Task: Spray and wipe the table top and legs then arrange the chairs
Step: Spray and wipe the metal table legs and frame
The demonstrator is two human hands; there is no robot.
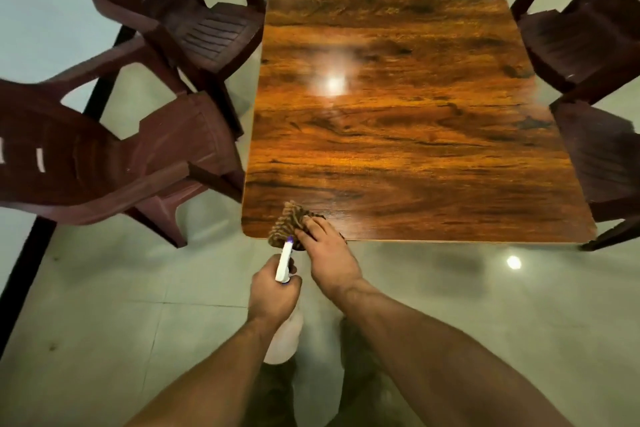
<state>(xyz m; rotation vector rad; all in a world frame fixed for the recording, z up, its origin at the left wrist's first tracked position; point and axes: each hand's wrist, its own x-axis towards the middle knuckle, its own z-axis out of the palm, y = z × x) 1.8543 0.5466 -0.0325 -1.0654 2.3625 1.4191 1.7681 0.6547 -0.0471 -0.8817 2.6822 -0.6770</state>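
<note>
A glossy wood-grain table top stretches away from me. At its near left corner lies a brown ribbed cloth, and my right hand rests on it with the fingers laid over the cloth. My left hand grips a white spray bottle just below the table's near edge; its nozzle points toward the cloth and its pale body hangs below the hand. Two dark brown plastic chairs stand off the left side and two more on the right. The table legs are hidden.
Pale tiled floor surrounds the table, with a ceiling light reflected on it at the right. A black bar runs diagonally across the floor at the left. The left chairs are turned at angles, close to the table edge.
</note>
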